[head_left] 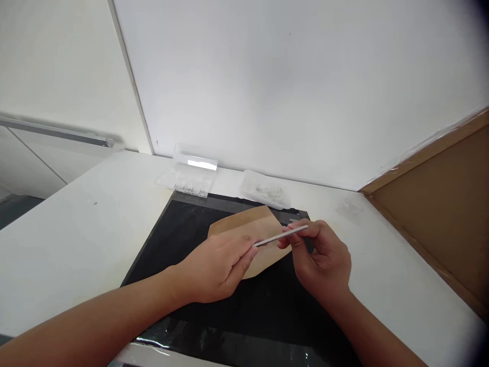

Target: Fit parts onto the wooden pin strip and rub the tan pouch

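A thin, flat, pale grey piece (278, 236) is held nearly edge-on above the black mat (183, 239), so its broad face is hidden and its kind cannot be told. My left hand (221, 265) pinches its left end between thumb and fingers. At the other end, my right hand (321, 255) grips it with thumb and fingertips. Beneath both hands lies a brown paper sheet or envelope (263, 219), partly covered by them. A small light object (294, 220) sits on the mat's far edge beside my right fingers.
At the back left stands an open clear plastic box (194, 176) with compartments. Right of it, a translucent tray (265, 189) holds small pale pieces. A crumpled clear bag (348, 208) rests on the white table (385, 265). A white wall (286, 92) and a brown cardboard panel (439, 214) border the table.
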The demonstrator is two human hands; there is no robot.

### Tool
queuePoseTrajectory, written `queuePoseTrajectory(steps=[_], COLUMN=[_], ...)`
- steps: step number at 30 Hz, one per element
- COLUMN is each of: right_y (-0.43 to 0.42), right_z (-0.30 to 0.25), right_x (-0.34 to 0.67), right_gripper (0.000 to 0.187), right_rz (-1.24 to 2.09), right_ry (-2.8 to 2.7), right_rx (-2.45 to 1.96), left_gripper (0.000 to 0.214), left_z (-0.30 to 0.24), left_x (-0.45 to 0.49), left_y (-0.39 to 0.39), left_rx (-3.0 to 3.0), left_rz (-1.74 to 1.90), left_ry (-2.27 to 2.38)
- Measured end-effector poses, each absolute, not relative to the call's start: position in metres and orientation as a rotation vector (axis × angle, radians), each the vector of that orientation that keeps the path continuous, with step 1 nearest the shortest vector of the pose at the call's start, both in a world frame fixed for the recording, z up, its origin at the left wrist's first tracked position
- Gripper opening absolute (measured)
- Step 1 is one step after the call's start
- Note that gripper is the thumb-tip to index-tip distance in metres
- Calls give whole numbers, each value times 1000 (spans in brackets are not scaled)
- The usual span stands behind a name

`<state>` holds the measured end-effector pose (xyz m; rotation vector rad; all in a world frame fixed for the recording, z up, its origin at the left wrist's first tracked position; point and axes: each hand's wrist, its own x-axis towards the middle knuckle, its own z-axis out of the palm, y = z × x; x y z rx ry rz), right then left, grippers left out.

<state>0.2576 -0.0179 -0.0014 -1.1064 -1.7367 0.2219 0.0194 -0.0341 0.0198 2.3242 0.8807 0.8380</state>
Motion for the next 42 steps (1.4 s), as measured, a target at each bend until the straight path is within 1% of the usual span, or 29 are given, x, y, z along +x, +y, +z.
queuePoseTrajectory(steps=[8, 12, 15, 17, 20, 25, 35, 42], right_y=[-19, -17, -16, -15, -16, -16, -13, -12], right_z=[4, 6, 7, 8, 8, 9, 10, 13], right_x=[257, 255, 256, 257, 257, 258, 261, 262], right_gripper=[12, 9, 6, 6, 9, 14, 14, 19], right_rz=[249, 328, 308, 354, 466, 534, 384, 406], right_ry=[-1802, -1777, -1816, -1825, -1817, -1919, -2032, -2177], right_rx=[-1011, -975, -1016, -1051, -1061, -977, -979, -938], left_gripper=[37, 37, 37, 38, 41, 38, 38, 38], left_z=[21, 16, 14, 15, 15, 12, 6, 7], left_x=[20, 18, 17, 17, 17, 16, 12, 4], left_y=[-33, -29, -27, -27, -28, -26, -22, -15], left_rx=[2303, 2277, 2267, 2271, 2289, 2288, 2371, 2454], left_rz=[828, 825, 833, 838, 829, 890, 942, 1071], left_ry=[919, 967, 967, 952, 943, 966, 1031, 1067])
